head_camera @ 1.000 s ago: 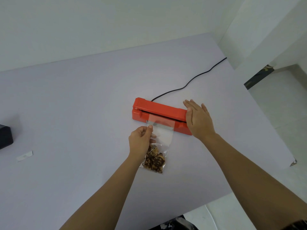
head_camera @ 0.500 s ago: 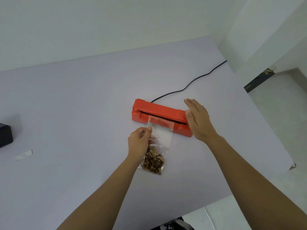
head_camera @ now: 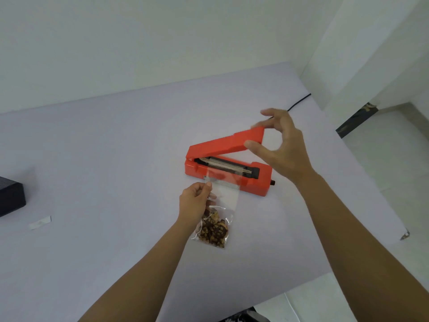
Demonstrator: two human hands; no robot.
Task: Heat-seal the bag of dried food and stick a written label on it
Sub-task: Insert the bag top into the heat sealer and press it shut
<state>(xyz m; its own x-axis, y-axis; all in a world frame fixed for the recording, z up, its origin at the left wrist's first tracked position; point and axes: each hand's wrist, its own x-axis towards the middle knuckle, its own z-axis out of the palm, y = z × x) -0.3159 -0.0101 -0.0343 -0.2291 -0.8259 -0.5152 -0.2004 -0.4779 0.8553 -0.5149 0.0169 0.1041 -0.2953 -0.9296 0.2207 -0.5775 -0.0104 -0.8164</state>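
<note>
Now the right grip point(head_camera: 283, 154) holds the sealer lid point(head_camera: 222, 144) up, and the left grip point(head_camera: 193, 201) pinches the bag point(head_camera: 228, 198)

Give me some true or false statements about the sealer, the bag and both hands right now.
1. The sealer's lid is raised. True.
2. The left hand pinches the bag by its clear upper part. True.
3. The bag's top lies off the sealer. False: it rests on the sealer's base.
4. The right hand lies flat on the table. False: it holds the lid's free end.
5. The white strip is stuck on the bag. False: it lies on the table near the black box.
</note>
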